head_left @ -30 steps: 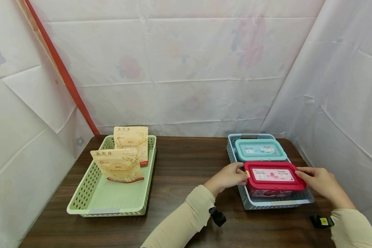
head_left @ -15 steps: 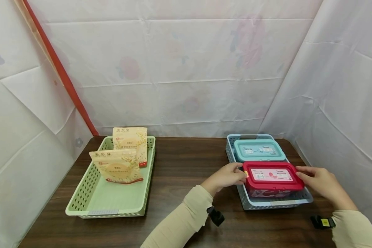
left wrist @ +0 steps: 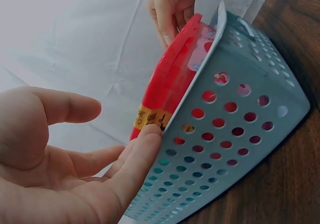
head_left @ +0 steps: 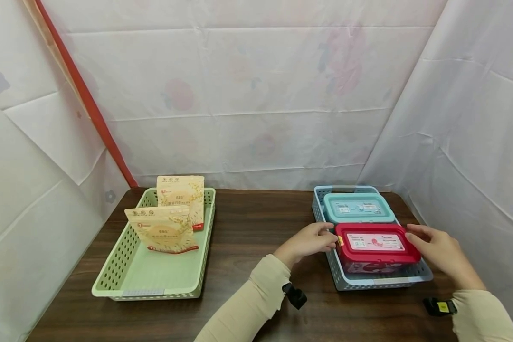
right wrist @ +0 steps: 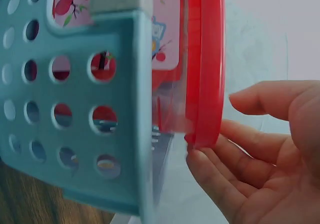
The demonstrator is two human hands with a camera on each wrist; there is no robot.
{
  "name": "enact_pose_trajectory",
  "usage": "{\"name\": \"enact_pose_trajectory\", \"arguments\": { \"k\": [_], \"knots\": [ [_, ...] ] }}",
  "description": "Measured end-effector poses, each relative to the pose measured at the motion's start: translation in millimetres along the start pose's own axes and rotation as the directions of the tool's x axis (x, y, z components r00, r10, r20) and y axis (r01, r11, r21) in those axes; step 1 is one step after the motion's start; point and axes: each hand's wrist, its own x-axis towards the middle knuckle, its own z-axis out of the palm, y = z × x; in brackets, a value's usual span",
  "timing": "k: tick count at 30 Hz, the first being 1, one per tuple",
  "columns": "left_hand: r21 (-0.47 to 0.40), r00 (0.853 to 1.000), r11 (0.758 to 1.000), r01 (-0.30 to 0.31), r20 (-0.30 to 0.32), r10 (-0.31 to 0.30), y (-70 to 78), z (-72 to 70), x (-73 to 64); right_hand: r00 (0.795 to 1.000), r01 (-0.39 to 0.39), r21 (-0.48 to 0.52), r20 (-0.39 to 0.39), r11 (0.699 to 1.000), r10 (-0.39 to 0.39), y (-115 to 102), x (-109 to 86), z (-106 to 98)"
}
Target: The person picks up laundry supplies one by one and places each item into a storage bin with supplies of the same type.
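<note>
A red lidded plastic box [head_left: 378,254] with a pink label sits in the front half of the blue perforated basket [head_left: 337,273]. Behind it, in the same basket, is a teal lidded box [head_left: 359,207]. My left hand [head_left: 309,242] is at the red box's left end, thumb lifted away and fingertips at the yellow sticker [left wrist: 151,118] by the basket rim. At the opposite end, my right hand [head_left: 439,251] has its thumb off the lid, while its fingers [right wrist: 210,179] lie right at the lid's edge. Neither hand grips the box.
On the left of the dark wooden table [head_left: 261,213] stands a green basket [head_left: 162,280]. It holds two cream pouches, the front pouch [head_left: 164,230] leaning back and the rear pouch [head_left: 181,192] upright. White sheeting [head_left: 248,95] surrounds the table's back and sides.
Both hands have loosened from the ends of the red box, the left drawing slightly leftward and the right thumb coming off the lid. The box has stayed in the blue basket.
</note>
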Motion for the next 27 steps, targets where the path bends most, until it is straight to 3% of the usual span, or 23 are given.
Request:
{"name": "enact_pose_trajectory", "arguments": {
  "k": [5, 14, 21, 27],
  "knots": [
    [0.02, 1.0, 1.0, -0.018, -0.013, 0.019, 3.4, -9.5, -3.6, 0.999, 0.007, 0.045, -0.05, 0.999, -0.005, -8, 0.3, 6],
    [0.037, 0.997, 0.999, -0.03, -0.065, 0.033, 4.7, -27.7, -7.6, 0.999, -0.027, 0.131, -0.016, 0.991, 0.03, -25, 4.5, 12],
    [0.059, 0.993, 0.998, -0.036, -0.113, 0.042, 6.8, -43.1, -12.7, 0.995, 0.057, 0.143, -0.094, 0.988, -0.044, -47, 13.8, 23],
    [0.094, 0.987, 0.995, -0.042, -0.152, 0.056, 7.7, -58.4, -21.3, 0.994, 0.093, 0.156, -0.066, 0.983, -0.083, -67, 21.0, 33]
  ]
}}
